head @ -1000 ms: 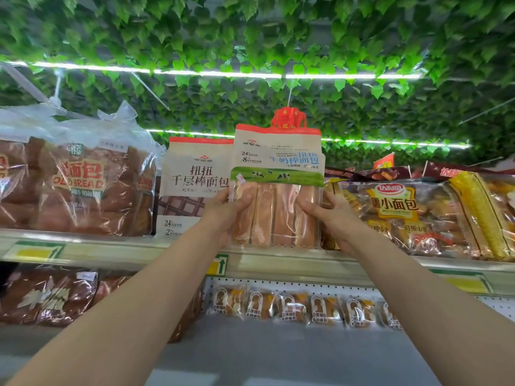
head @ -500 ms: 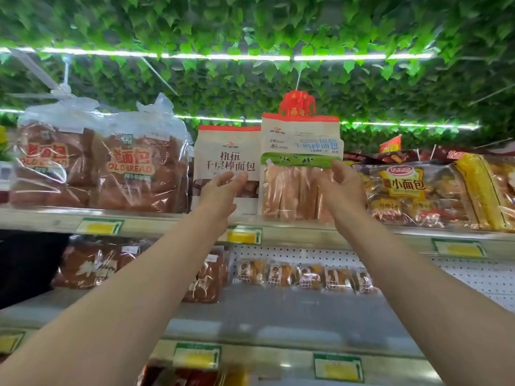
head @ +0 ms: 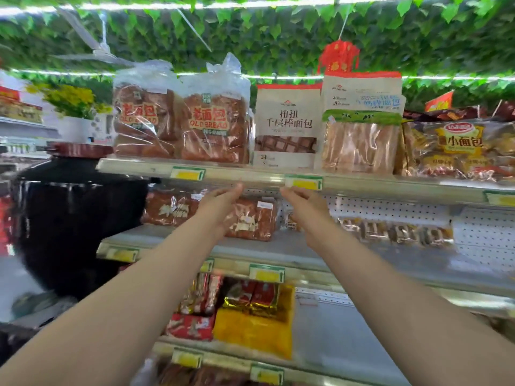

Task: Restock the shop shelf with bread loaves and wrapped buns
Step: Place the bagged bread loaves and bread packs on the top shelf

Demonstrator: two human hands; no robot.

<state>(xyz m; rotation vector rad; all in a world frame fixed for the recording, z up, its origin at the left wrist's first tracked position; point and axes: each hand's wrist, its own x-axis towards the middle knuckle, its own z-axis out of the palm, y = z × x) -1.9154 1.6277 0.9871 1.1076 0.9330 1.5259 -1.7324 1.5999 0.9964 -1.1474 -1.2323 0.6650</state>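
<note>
A pack of stick bread (head: 361, 129) with a green band stands upright on the top shelf (head: 250, 181), right of a white chocolate stick-bread pack (head: 287, 126). Two clear-bagged "Old Bread" loaves (head: 214, 123) stand to the left. Both my hands hang empty just below the top shelf's front edge. My left hand (head: 223, 203) has its fingers stretched out, and my right hand (head: 303, 201) is relaxed. Neither touches a pack.
A bag of small buns (head: 457, 146) lies at the top shelf's right. The middle shelf holds bagged loaves (head: 250, 218) and a row of small wrapped buns (head: 390, 231). Red and yellow packs (head: 250, 319) sit lower down. A large black jar (head: 75, 218) stands left.
Both hands let go of the green-band stick bread, now standing on the top shelf, and dropped below the shelf edge. The camera view shifted down and left.
</note>
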